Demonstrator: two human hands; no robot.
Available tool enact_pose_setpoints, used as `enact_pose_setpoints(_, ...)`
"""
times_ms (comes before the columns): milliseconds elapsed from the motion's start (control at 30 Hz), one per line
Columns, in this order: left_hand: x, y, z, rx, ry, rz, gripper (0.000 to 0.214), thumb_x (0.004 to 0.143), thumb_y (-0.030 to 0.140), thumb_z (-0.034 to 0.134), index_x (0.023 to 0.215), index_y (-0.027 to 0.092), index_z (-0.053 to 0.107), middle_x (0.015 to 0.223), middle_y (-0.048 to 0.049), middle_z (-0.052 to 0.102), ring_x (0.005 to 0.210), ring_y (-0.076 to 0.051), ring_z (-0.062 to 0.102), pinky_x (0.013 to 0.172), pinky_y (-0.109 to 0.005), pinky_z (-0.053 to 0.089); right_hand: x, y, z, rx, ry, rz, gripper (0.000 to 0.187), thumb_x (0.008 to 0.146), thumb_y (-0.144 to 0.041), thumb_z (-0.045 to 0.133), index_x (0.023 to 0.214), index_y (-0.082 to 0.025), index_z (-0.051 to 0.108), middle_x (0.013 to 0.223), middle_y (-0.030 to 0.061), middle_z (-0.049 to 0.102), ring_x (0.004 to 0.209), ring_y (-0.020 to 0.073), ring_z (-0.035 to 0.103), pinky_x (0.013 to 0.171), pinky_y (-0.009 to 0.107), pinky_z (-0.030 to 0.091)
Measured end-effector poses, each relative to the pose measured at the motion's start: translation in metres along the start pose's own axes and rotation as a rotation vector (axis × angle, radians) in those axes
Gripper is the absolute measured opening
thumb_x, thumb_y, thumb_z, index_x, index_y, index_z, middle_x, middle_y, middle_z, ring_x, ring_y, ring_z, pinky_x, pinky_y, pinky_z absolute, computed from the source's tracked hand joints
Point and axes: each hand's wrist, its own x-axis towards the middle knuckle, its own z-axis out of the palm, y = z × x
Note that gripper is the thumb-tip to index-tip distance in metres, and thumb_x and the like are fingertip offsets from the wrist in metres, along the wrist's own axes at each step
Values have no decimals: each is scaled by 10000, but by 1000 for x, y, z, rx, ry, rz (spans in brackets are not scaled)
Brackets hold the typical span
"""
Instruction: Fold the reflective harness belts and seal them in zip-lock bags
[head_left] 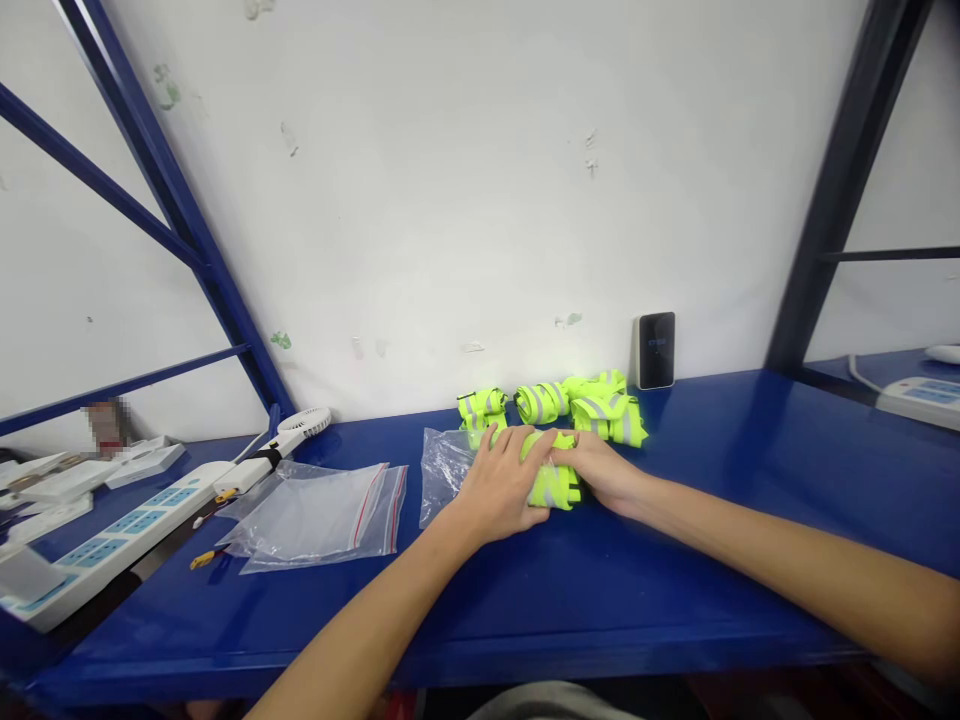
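A rolled bundle of neon-yellow reflective straps (553,487) lies on the blue table, partly inside a clear plastic bag (444,470). My left hand (501,487) rests over the bag and the bundle, its fingers curved around the top. At the bundle's right end, my right hand (598,472) is closed with its thumb against the yellow straps; its other fingers are partly hidden. Just behind my hands are several more yellow reflective bundles, including a small one (484,406), a rolled one (541,402) and a looser pile (606,408).
Flat zip bags (315,515) lie stacked on the left of the blue table (600,600). Beyond them are a white power strip (127,530), a small white fan (304,425) and yellow connectors (204,559). A small black-faced device (655,350) stands against the wall.
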Motion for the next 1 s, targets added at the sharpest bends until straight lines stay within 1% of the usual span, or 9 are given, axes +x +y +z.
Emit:
enact_pose_setpoints(133, 2, -2, -1, 25, -23, 5, 868, 663, 349, 747, 1407, 182, 332, 1236, -156, 512, 1187, -340, 471, 1061, -538, 323, -3, -6, -3, -67, -62, -2, 180, 659, -235, 716, 832, -188, 699, 824, 4, 719, 890, 204, 607, 851, 323, 423)
enact_pose_setpoints(267, 0, -6, 4, 12, -50, 24, 864, 712, 373, 718, 1428, 176, 278, 1258, -157, 492, 1212, -335, 455, 1074, -524, 316, -7, -13, -4, -44, -113, 63, 170, 664, -207, 686, 834, -212, 675, 917, -12, 703, 966, 197, 584, 876, 301, 407)
enact_pose_setpoints(333, -2, -8, 6, 17, -52, 27, 864, 732, 382, 703, 1441, 183, 252, 1274, -157, 480, 1226, -337, 446, 1087, -532, 295, -7, -14, -4, 10, -101, 97, 188, 641, -178, 669, 824, -216, 648, 887, -19, 681, 934, 190, 578, 841, 295, 413)
enact_pose_setpoints(433, -5, -12, 7, 13, -43, 28, 844, 743, 384, 686, 1442, 204, 249, 1271, -149, 484, 1232, -331, 449, 1099, -537, 270, -6, -12, -5, 75, -16, 93, 192, 615, -150, 651, 788, -217, 602, 778, -34, 624, 830, 167, 563, 734, 277, 416)
enact_pose_setpoints(533, -5, -12, 8, 35, -11, 16, 821, 751, 378, 675, 1439, 210, 260, 1294, -159, 480, 1258, -334, 435, 1102, -544, 254, -4, -10, -6, 68, 9, 77, 242, 597, -149, 702, 806, -213, 600, 741, -40, 606, 769, 153, 561, 684, 268, 418)
enact_pose_setpoints(667, 6, 0, 8, 113, 21, 36, 820, 744, 371, 672, 1440, 177, 287, 1320, -193, 474, 1259, -355, 429, 1105, -543, 250, -1, -5, 0, 55, -33, 25, 216, 585, -155, 694, 781, -193, 611, 736, -18, 638, 730, 155, 581, 686, 275, 444)
enact_pose_setpoints(800, 16, 14, 8, 139, 27, 78, 711, 785, 294, 612, 1428, 175, 332, 1282, -190, 501, 1210, -345, 467, 1070, -507, 311, 0, 3, 5, 68, 5, -81, 139, 604, -182, 643, 714, -198, 560, 665, -22, 622, 642, 145, 566, 629, 275, 447)
enact_pose_setpoints(900, 13, 9, 7, 87, 53, 96, 659, 836, 272, 557, 1449, 213, 321, 1320, -184, 467, 1233, -335, 454, 1044, -488, 348, 0, 0, -1, -71, -58, -120, 102, 673, -230, 640, 755, -192, 592, 665, -17, 631, 617, 147, 576, 607, 280, 459)
enact_pose_setpoints(1000, 6, -7, 6, -17, 44, 77, 614, 881, 271, 499, 1461, 215, 307, 1328, -171, 462, 1236, -306, 457, 1031, -452, 381, -2, -10, -9, -384, -193, -223, 138, 703, -244, 665, 823, -176, 664, 735, 12, 688, 688, 186, 636, 656, 304, 486)
